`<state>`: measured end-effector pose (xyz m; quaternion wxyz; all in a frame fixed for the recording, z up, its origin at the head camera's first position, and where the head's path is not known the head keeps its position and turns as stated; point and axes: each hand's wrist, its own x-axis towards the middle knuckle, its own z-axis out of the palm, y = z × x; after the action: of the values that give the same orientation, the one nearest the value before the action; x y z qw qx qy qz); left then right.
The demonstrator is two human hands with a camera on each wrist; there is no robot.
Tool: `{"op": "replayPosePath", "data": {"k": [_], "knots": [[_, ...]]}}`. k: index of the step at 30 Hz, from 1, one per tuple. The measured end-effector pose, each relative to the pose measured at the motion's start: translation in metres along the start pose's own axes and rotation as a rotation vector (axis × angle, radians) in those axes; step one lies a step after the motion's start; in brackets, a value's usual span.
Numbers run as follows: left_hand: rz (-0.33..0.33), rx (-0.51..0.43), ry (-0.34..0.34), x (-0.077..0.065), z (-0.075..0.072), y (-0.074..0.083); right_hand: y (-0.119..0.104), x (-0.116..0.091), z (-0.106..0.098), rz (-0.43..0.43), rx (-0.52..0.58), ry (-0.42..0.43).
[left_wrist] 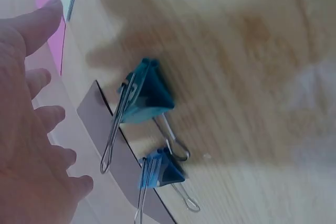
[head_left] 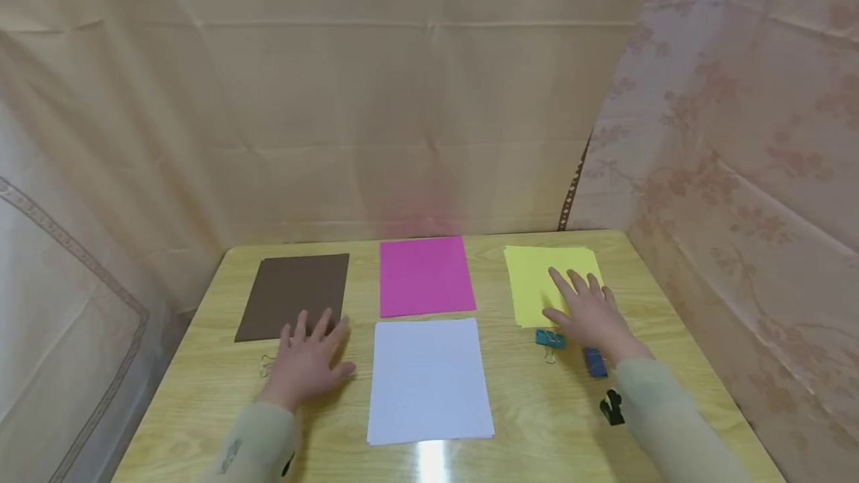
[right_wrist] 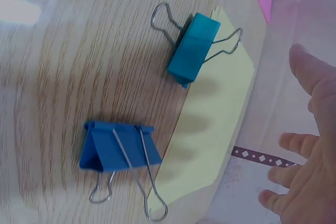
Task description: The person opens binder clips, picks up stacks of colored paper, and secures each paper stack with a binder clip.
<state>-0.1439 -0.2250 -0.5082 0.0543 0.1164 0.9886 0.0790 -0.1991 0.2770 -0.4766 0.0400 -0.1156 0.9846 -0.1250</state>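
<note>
My left hand [head_left: 306, 364] is spread with nothing in it, over the table by the near edge of a brown paper stack [head_left: 295, 289]. In the left wrist view a teal binder clip [left_wrist: 149, 95] and a smaller-looking blue binder clip [left_wrist: 161, 169] stand near that hand; the head view shows little of them. My right hand [head_left: 593, 319], also empty with fingers spread, is above a yellow paper stack [head_left: 533, 274]. Near it lie another teal binder clip [head_left: 550, 338] and a blue binder clip [head_left: 594, 362], both plain in the right wrist view.
Magenta paper [head_left: 426, 274] lies at the table's back middle, with a white paper stack [head_left: 429, 382] in front of it. A black binder clip [head_left: 612, 408] sits beside the right sleeve [head_left: 661, 408]. Curtains [head_left: 416, 95] hang behind the wooden table [head_left: 537, 431].
</note>
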Motion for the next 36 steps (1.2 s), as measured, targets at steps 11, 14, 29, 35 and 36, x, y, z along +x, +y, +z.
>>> {"op": "replayPosePath", "data": {"k": [11,14,29,35,36], "knots": [[0.065,-0.007,-0.063,-0.010,0.007,0.012,-0.001,-0.003,-0.002,-0.103,-0.003,-0.015],[0.064,0.004,-0.089,-0.009,0.009,0.016,-0.001,-0.004,0.002,-0.131,0.000,-0.021],[0.051,-0.065,-0.166,-0.008,0.015,0.026,-0.008,-0.014,0.017,-0.196,-0.102,-0.055],[0.034,-0.094,-0.166,-0.009,0.017,0.028,-0.008,-0.020,0.023,-0.216,-0.119,-0.051],[0.034,-0.096,-0.162,-0.009,0.017,0.028,-0.007,-0.020,0.024,-0.220,-0.119,-0.043]]}}
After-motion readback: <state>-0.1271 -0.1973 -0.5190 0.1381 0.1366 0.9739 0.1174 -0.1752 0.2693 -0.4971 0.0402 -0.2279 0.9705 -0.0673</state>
